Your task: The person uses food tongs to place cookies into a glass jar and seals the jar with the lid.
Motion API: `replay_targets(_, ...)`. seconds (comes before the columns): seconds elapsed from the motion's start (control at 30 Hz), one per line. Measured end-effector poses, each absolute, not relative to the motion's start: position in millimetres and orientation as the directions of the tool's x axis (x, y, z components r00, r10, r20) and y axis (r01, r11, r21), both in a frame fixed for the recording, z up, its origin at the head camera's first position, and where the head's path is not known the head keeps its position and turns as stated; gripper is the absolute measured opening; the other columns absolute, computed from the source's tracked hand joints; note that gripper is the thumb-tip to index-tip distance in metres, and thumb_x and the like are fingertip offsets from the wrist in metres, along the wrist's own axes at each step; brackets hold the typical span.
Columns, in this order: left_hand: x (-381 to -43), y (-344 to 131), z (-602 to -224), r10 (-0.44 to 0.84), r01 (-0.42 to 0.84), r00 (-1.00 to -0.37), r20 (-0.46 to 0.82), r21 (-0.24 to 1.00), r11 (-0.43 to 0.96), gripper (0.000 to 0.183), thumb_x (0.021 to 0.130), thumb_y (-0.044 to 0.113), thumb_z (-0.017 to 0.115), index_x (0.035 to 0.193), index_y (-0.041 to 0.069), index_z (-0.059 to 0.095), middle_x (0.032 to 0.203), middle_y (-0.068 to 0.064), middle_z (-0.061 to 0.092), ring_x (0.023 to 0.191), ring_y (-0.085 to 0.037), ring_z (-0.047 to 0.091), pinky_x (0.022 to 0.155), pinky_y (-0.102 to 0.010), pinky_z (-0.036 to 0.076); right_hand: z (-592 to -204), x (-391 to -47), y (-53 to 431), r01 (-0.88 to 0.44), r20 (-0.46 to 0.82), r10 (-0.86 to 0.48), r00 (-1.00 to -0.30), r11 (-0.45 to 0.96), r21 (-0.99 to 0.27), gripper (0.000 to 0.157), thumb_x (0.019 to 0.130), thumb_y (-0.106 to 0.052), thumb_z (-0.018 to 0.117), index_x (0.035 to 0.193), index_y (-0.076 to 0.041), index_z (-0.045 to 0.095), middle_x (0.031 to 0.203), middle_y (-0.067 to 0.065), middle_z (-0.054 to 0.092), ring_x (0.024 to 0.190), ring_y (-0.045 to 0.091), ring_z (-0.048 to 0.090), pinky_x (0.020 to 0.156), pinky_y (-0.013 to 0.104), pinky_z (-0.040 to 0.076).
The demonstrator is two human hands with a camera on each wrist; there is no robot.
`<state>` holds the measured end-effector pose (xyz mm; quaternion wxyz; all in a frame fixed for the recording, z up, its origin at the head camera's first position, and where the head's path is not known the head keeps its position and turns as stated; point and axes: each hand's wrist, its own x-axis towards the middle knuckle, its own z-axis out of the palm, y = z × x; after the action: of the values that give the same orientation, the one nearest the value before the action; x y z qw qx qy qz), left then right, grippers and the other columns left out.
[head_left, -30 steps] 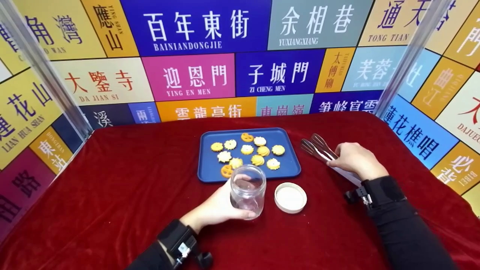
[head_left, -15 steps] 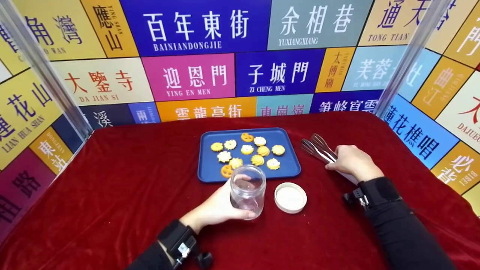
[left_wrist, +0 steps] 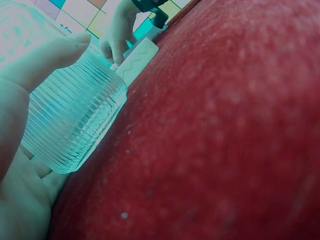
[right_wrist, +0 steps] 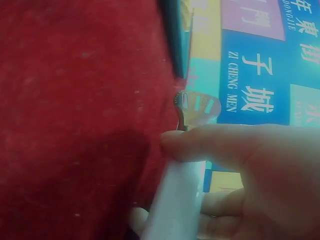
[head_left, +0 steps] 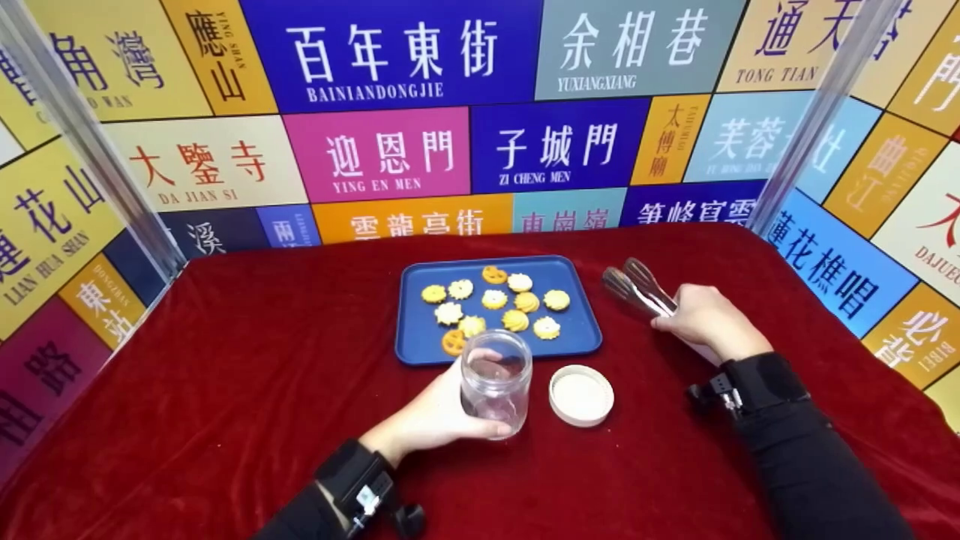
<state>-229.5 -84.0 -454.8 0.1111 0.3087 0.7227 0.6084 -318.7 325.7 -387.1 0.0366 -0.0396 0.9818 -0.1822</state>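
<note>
A clear glass jar (head_left: 496, 390) without its lid stands just in front of the blue tray, and my left hand (head_left: 435, 409) grips it round the side. In the left wrist view the jar (left_wrist: 80, 110) shows ribbed walls, with my thumb across it. My right hand (head_left: 712, 319) holds metal tongs (head_left: 641, 289) with slotted heads pointing away toward the tray's right side. The right wrist view has the tongs' pale handle (right_wrist: 177, 200) between thumb and fingers. Several cookies (head_left: 515, 320) and two pretzels (head_left: 454, 342) lie on the blue tray (head_left: 420, 351).
A round cream lid (head_left: 581, 395) lies on the red cloth (head_left: 300, 360) just right of the jar. Behind the table rise printed sign panels (head_left: 390, 150) and metal posts (head_left: 825, 112) at both back corners.
The tongs' heads have lifted slightly and tilted in my right hand, which has shifted only a little. My left hand and the jar have stayed where they were.
</note>
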Motion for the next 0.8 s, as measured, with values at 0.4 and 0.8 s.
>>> replay_targets(0.4, -230, -84, -455, 0.583, 0.311, -0.785, 0.21, 0.947, 0.078, 0.084, 0.078, 0.014, 0.095, 0.147, 0.011, 0.046, 0.137, -0.001, 0.066, 0.128, -0.017, 0.062, 0.114, -0.036, 0.047, -368, -315, 320, -0.099, 0.08, -0.076, -0.994, 0.929, -0.357, 0.054, 0.098, -0.043, 0.073, 0.125, 0.001, 0.058, 0.101, 0.02, 0.065, 0.084, 0.035, 0.059, 0.072, 0.046, 0.045)
replay_targets(0.8, -229, -84, -456, 0.574, 0.321, -0.792, 0.207, 0.941, 0.105, 0.083, 0.079, 0.016, 0.095, 0.146, 0.01, 0.046, 0.136, -0.002, 0.066, 0.127, -0.017, 0.062, 0.113, -0.035, 0.048, -358, -305, 290, -0.2, 0.166, -0.144, -0.976, 0.895, -0.399, 0.059, 0.099, -0.052, 0.072, 0.133, -0.005, 0.061, 0.113, 0.02, 0.069, 0.091, 0.034, 0.062, 0.077, 0.047, 0.048)
